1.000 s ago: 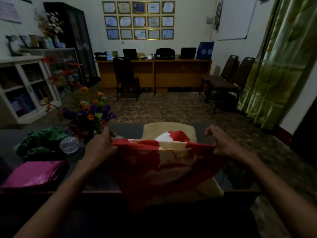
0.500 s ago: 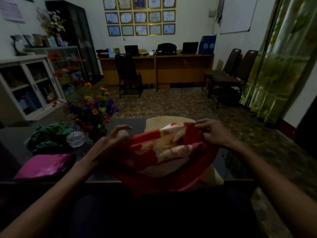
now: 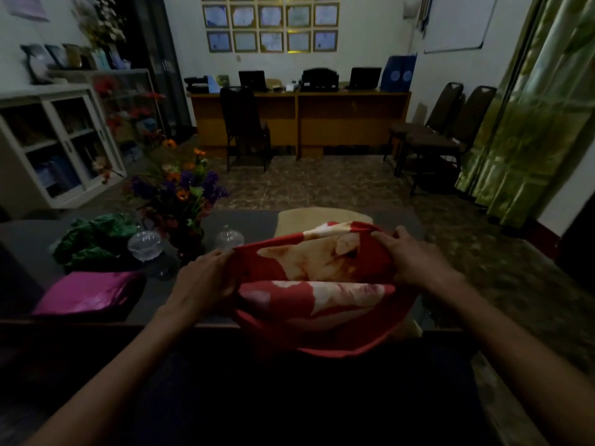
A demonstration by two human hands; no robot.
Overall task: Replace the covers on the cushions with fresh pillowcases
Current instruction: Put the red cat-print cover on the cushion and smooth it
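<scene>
From the head view, I am observing the left hand (image 3: 206, 278) pinching the left edge of the red and cream pillowcase (image 3: 317, 286), fingers curled into the cloth, while the right hand (image 3: 410, 257) is gripping its upper right edge in the same manner. Between them the pillowcase is hanging open at its mouth, bunched and sagging over the near edge of the dark table (image 3: 248, 223). A tan cushion (image 3: 314, 217) is lying on the table directly behind and beneath the cloth, only its far end and a near corner showing; it is bare there, and whether any of it is inside the pillowcase I cannot tell. I am judging this cushion's covering as just starting, with the pulling-on and closing left to do. To the left, a crumpled green cloth (image 3: 93, 238) and a folded magenta cloth (image 3: 87, 292) are lying on the table near a bunch of flowers (image 3: 180, 188); I cannot tell whether these are used or fresh covers.
</scene>
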